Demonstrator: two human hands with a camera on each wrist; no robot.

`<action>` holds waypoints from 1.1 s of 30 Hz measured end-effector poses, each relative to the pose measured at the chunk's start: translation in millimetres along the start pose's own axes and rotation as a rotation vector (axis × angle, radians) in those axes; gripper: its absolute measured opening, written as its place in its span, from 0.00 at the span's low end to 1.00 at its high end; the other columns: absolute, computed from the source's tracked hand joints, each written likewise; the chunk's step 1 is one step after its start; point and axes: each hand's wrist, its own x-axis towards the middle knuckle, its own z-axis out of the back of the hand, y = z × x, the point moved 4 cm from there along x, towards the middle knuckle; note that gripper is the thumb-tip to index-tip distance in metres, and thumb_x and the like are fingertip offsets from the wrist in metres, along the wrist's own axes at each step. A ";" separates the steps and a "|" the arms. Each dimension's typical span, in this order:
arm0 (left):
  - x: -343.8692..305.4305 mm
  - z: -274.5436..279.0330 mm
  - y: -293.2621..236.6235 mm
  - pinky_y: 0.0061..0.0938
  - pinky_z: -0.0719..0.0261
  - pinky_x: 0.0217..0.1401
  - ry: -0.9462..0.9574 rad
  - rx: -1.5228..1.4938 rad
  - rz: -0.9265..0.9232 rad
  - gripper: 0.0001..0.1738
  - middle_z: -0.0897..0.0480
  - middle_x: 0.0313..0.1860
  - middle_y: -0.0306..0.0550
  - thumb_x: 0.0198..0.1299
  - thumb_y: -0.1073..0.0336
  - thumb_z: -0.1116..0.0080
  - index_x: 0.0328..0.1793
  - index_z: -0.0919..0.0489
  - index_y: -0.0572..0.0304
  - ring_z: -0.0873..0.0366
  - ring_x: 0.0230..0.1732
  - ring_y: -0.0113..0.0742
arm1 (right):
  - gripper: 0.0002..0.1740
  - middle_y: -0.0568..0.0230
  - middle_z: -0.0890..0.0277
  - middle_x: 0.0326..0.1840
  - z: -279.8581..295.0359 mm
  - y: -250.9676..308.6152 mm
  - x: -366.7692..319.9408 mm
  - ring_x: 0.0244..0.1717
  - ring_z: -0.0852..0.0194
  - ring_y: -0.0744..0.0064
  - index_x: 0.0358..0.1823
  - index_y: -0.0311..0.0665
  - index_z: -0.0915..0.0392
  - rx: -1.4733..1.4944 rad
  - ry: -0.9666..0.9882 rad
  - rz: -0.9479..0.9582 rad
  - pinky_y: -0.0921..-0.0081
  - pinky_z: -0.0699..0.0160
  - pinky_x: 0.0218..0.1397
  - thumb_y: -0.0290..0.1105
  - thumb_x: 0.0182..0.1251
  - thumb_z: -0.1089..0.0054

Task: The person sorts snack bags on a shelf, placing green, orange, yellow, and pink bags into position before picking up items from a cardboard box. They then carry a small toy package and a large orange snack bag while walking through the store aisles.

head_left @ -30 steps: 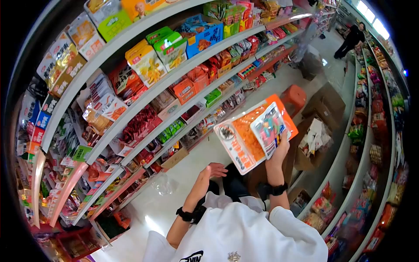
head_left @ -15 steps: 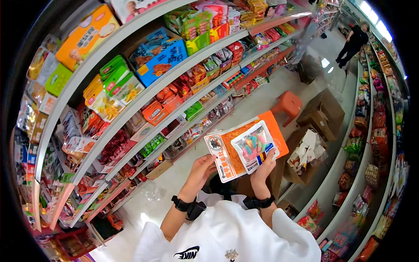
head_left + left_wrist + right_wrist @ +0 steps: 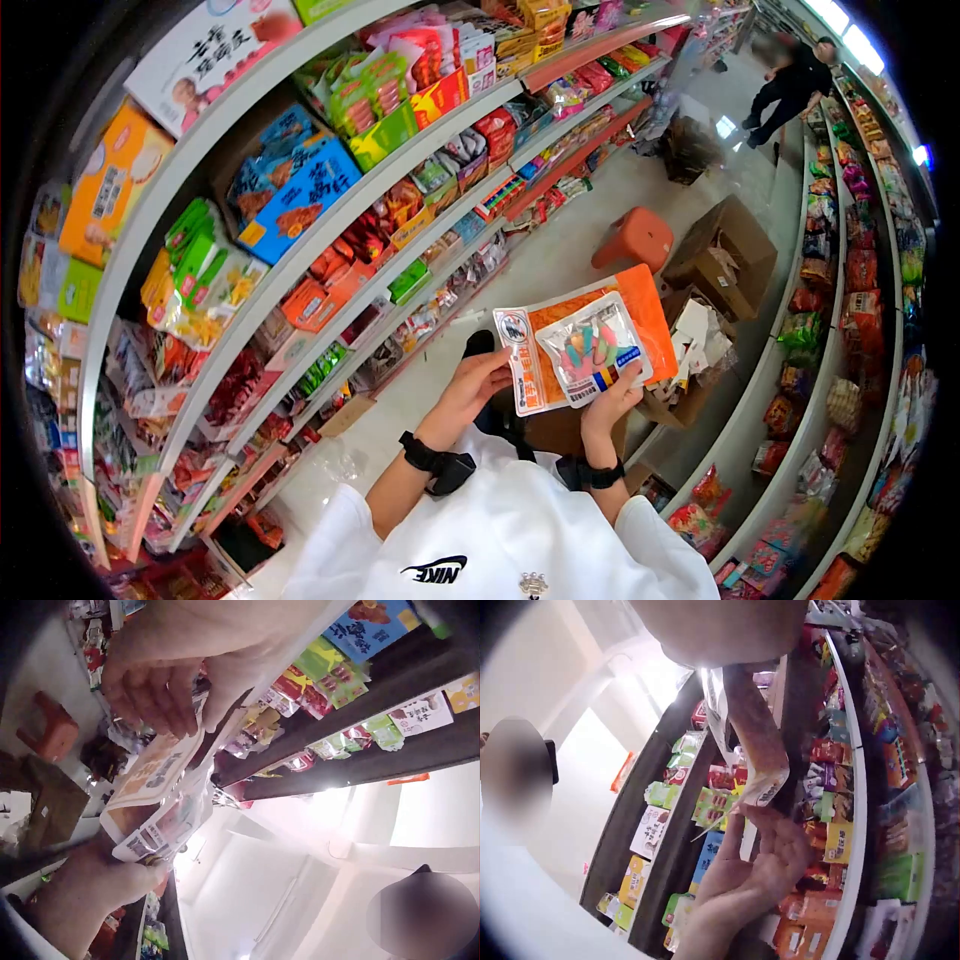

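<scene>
A large flat orange-and-white snack pack point(image 3: 648, 310) is held out in front of the white shirt. On top of it lies a smaller silver-edged candy bag point(image 3: 597, 352) with pink, blue and yellow pieces. My right hand point(image 3: 608, 405) grips both at their lower right, thumb over the candy bag's corner. At the pack's left edge, my left hand point(image 3: 468, 388) pinches the border between thumb and fingertips; the right wrist view shows this pinch from below. The left wrist view has the left hand's fingers point(image 3: 161, 697) along the pack's top edge.
Shelves of packaged snacks point(image 3: 310, 205) line the left; more shelves point(image 3: 790, 370) run along the right. Down the aisle are an orange stool point(image 3: 640, 238), an open cardboard box point(image 3: 730, 250), a box of white scraps point(image 3: 695, 340) and a person in black point(image 3: 790, 90).
The left hand, empty a second ago, has come up to the pack's left edge and pinches it. The packs have come lower and flatter. The view has shifted along the shelves.
</scene>
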 end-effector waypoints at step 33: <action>223.8 -26.4 -140.0 0.24 0.27 0.45 -0.153 -0.046 0.024 0.12 0.21 0.35 0.40 0.61 0.59 0.45 0.41 0.23 0.61 0.23 0.38 0.28 | 0.09 0.67 0.24 0.22 -182.6 -20.6 198.0 0.24 0.29 0.81 0.27 0.29 0.24 -0.345 0.282 0.154 0.79 0.32 0.26 0.29 0.61 0.42</action>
